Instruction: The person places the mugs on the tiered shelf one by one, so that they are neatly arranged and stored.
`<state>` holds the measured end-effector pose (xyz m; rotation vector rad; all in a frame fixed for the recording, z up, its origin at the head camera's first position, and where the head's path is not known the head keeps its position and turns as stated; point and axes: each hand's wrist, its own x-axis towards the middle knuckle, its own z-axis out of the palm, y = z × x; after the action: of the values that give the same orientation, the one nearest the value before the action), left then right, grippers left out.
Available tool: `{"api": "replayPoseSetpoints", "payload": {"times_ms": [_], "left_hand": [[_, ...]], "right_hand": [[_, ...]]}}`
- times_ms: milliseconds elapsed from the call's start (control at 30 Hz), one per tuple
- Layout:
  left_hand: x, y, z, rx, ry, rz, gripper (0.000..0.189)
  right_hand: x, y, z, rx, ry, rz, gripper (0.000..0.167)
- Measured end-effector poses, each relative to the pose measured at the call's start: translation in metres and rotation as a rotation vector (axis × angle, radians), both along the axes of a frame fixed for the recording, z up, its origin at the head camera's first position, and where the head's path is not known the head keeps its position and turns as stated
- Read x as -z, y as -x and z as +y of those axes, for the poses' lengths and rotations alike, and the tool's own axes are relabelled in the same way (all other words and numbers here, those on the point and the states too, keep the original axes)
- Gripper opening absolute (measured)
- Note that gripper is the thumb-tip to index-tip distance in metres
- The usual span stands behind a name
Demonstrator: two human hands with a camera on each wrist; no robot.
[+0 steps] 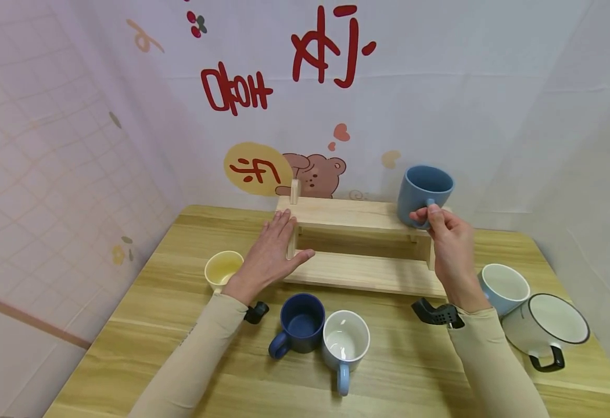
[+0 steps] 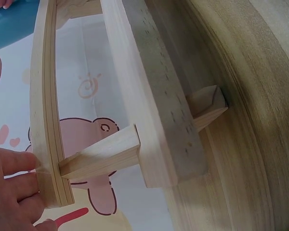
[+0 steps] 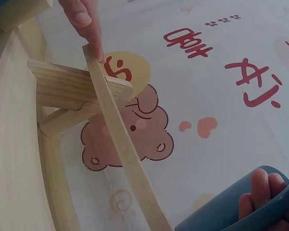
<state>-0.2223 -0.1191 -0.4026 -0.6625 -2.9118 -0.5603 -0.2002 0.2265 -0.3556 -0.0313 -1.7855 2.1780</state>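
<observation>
At the right end of a two-tier wooden shelf (image 1: 354, 212), my right hand (image 1: 454, 252) grips a grey-blue mug (image 1: 412, 200) by its handle. The mug is upright, its base overlapping the top board in the head view. In the right wrist view, fingers (image 3: 261, 190) curl through the handle of the mug (image 3: 216, 204). My left hand (image 1: 268, 251) rests on the left end of the top board, fingers extended and thumb spread. From the left wrist, the fingertips (image 2: 24, 163) touch the board's end.
A yellow mug (image 1: 223, 270) stands left of the shelf. In front are a dark blue mug (image 1: 302, 325) and a light blue mug (image 1: 344, 339) with a white inside. Another light blue mug (image 1: 503, 287) and a black-rimmed white mug (image 1: 532, 328) stand at right.
</observation>
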Motion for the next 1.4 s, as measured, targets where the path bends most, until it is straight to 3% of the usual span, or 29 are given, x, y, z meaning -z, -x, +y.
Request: {"api": "replayPoseSetpoints", "payload": {"times_ms": [233, 500, 633, 767, 967, 1100, 1400], "left_hand": [[0.002, 0.0, 0.001, -0.002, 0.0, -0.01, 0.096], [0.002, 0.001, 0.001, -0.008, -0.005, 0.005, 0.096], [0.003, 0.001, 0.002, 0.003, -0.009, -0.005, 0.096], [0.003, 0.001, 0.002, 0.007, -0.019, 0.004, 0.096], [0.002, 0.001, 0.0, 0.004, -0.03, 0.01, 0.095], [0.001, 0.001, 0.0, -0.003, -0.023, 0.002, 0.095], [0.003, 0.001, 0.0, -0.004, -0.014, -0.003, 0.095]], "right_hand": [[0.003, 0.005, 0.0, -0.028, -0.036, -0.045, 0.031], [0.003, 0.005, 0.012, -0.036, -0.258, -0.091, 0.039], [0.007, -0.011, 0.021, -0.019, -0.358, -0.121, 0.042], [0.013, -0.034, 0.029, -0.033, -0.564, -0.117, 0.054], [0.023, -0.067, 0.03, -0.122, -0.783, -0.097, 0.05], [0.027, -0.082, 0.028, -0.173, -0.852, -0.084, 0.044], [0.034, -0.109, 0.021, -0.286, -0.881, -0.039, 0.031]]}}
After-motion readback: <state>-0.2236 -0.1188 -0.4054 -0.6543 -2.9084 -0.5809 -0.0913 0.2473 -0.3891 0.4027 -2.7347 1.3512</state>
